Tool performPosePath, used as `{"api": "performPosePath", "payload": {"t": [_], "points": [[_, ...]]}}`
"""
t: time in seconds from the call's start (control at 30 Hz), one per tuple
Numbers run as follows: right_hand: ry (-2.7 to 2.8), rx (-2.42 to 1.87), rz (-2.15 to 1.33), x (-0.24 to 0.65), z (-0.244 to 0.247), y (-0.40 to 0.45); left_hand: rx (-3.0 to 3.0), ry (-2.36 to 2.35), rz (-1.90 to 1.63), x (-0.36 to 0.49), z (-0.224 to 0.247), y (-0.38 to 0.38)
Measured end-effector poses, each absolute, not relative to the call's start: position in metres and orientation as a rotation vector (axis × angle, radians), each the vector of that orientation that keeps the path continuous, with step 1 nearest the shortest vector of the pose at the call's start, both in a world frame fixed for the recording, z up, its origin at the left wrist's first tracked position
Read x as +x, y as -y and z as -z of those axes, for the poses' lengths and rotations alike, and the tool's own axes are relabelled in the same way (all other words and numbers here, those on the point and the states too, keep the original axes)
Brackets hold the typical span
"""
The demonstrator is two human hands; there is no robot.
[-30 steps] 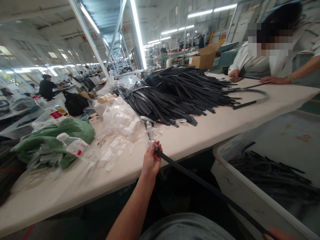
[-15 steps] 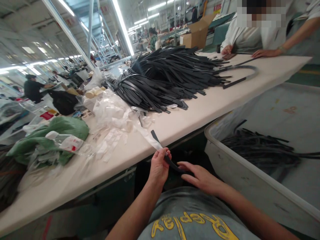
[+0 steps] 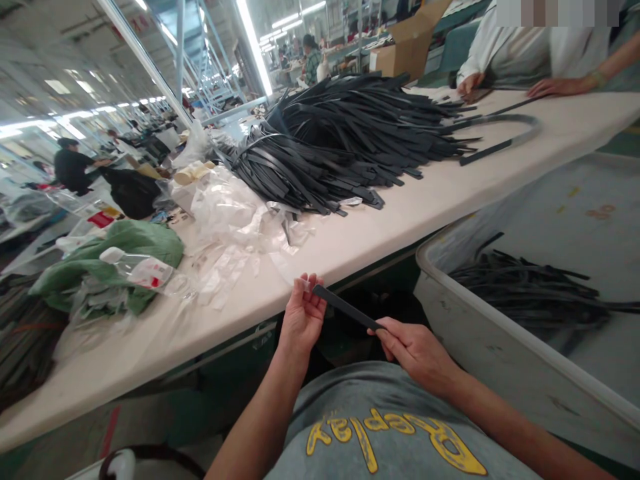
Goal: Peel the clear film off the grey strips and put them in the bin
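A dark flat strip (image 3: 345, 308) slants in front of my body, below the table's near edge. Its lower right end is pinched in my right hand (image 3: 410, 343). My left hand (image 3: 304, 313) is at the strip's upper left end, palm up with fingers curled, and holds a thin translucent white film (image 3: 285, 269) between thumb and fingers. Whether the left fingers also touch the strip is hard to tell. Beyond them on the table lies a big pile of similar dark strips (image 3: 345, 133), with crumpled clear plastic (image 3: 227, 207) to its left.
The pale table (image 3: 380, 233) runs diagonally. A grey-white bin (image 3: 505, 320) with dark strips stands right. A green cloth (image 3: 145, 240) and clear bottle (image 3: 140, 269) lie left. Across the table, a person's hands (image 3: 560, 87) rest near a curved strip (image 3: 530, 130).
The white film has come away from the strip's end and is in my left hand, which moved left. My right hand has closed on the strip. The view has shifted slightly.
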State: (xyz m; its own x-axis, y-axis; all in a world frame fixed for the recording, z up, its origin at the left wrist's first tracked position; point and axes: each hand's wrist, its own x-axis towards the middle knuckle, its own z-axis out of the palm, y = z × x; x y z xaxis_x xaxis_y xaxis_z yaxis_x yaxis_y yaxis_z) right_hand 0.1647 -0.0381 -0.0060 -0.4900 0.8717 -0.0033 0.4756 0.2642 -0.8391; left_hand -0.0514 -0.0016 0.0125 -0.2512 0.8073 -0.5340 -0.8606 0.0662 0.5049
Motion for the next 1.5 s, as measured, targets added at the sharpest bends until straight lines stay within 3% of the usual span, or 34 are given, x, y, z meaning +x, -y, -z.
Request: {"api": "performPosePath", "payload": {"t": [0.57, 0.8, 0.97, 1.23, 1.5], "points": [[2.177, -1.288, -1.054, 0.150, 0.014, 0.038, -0.058, -0.888, -1.509, -0.044, -0.009, 0.010], [2.061, -1.177, -1.324, 0.125, 0.002, 0.023, 0.031, -0.960, -1.423, -0.030, 0.014, 0.027], [1.977, -1.121, -1.473, 0.156, 0.008, 0.027, 0.054, -1.011, -1.518, -0.049, 0.019, 0.027], [1.898, -1.132, -1.511, 0.138, 0.015, 0.026, 0.323, -0.911, -1.321, -0.020, 0.033, 0.060], [1.957, -1.311, -1.620, 0.211, 0.042, 0.059, 0.359, -0.994, -1.317, -0.017, 0.038, 0.067]]}}
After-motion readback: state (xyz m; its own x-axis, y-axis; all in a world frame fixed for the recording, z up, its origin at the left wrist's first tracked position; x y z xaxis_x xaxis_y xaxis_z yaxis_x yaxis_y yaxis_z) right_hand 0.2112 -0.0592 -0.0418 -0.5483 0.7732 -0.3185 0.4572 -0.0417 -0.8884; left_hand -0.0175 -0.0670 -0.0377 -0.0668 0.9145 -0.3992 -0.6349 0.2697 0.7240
